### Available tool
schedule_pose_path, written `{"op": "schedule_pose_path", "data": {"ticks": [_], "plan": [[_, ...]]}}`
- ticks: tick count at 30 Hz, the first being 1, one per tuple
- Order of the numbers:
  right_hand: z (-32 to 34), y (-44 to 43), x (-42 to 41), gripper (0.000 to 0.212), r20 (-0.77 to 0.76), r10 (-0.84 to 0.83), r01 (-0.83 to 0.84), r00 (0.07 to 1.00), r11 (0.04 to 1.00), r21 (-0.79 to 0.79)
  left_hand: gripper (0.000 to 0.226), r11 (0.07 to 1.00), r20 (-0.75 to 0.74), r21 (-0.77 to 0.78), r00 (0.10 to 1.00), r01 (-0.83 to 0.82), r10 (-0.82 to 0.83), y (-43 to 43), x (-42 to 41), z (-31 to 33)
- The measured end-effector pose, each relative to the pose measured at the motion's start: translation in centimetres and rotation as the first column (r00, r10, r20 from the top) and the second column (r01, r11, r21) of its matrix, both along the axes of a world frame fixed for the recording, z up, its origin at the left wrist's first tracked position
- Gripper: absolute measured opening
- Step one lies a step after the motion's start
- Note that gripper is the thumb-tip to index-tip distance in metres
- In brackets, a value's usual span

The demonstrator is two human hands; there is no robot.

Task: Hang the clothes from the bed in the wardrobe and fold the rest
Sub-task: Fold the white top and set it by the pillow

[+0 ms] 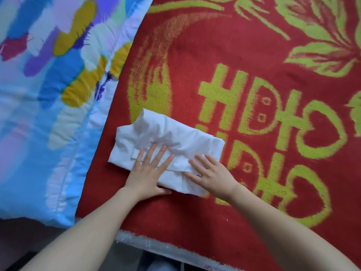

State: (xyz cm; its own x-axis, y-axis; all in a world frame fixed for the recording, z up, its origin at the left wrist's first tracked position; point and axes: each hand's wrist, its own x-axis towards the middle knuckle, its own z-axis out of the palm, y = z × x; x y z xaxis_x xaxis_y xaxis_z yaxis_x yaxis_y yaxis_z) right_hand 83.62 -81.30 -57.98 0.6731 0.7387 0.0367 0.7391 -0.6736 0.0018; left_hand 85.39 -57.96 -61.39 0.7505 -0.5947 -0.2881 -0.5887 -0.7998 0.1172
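Note:
A white garment (175, 137) lies folded into a rough rectangle on the red bed cover (195, 85), near the bed's front edge. My left hand (148, 173) lies flat on its near left part, fingers straight and spread, thumb along the front fold. My right hand (213, 173) presses flat on the near right part, fingers spread and pointing left. One corner of the garment sticks up at the far left.
A quilt (48, 94) with blue, purple, yellow and white patches fills the left side and overlaps the red cover. The red cover carries yellow-green flowers and characters. The bed's front edge (156, 245) runs along the bottom, with dark floor below it.

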Motion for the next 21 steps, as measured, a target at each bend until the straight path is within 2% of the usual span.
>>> {"op": "schedule_pose_path", "data": {"ticks": [2,4,6,9,11,14,16,19,21], "plan": [[1.8,0.1,0.1,0.025,-0.025,0.0,0.003,1.0,0.995,0.097,0.103,0.997,0.012,-0.07,0.999,-0.038,0.039,-0.1,-0.4,0.4],[4.1,0.1,0.2,0.026,-0.009,0.034,-0.032,0.999,0.987,0.158,0.081,0.98,0.059,-0.176,0.992,-0.095,0.107,-0.6,-0.9,0.9],[6.5,-0.1,-0.1,0.021,0.021,0.108,-0.11,0.994,0.976,0.19,0.058,0.927,0.089,-0.325,0.97,-0.188,0.228,-1.4,-1.9,1.6],[9.5,-1.0,-0.4,0.02,0.051,0.207,-0.213,0.977,0.96,0.182,0.046,0.827,0.059,-0.492,0.938,-0.271,0.342,-2.7,-3.3,2.7],[11.7,-2.2,-0.6,0.022,0.044,0.273,-0.277,0.961,0.95,0.146,0.045,0.803,0.07,-0.533,0.932,-0.266,0.355,-3.5,-4.6,4.3],[14.8,-3.2,-0.7,0.038,0.015,0.355,-0.355,0.935,0.932,0.075,0.034,0.785,0.107,-0.574,0.929,-0.234,0.355,-2.7,-5.9,8.3],[17.7,-2.7,-0.8,0.035,0.032,0.412,-0.412,0.911,0.911,0.021,0.037,0.793,0.155,-0.564,0.913,-0.23,0.376,-1.1,-6.8,12.7],[22.5,0.0,-0.2,0.04,0.068,0.48,-0.484,0.874,0.873,0.056,0.038,0.799,0.247,-0.529,0.849,-0.284,0.466,1.6,-8.6,19.2],[26.1,2.4,0.2,0.041,0.142,0.54,-0.554,0.83,0.827,0.093,0.039,0.796,0.337,-0.505,0.772,-0.335,0.539,3.4,-10.3,23.6]]}}
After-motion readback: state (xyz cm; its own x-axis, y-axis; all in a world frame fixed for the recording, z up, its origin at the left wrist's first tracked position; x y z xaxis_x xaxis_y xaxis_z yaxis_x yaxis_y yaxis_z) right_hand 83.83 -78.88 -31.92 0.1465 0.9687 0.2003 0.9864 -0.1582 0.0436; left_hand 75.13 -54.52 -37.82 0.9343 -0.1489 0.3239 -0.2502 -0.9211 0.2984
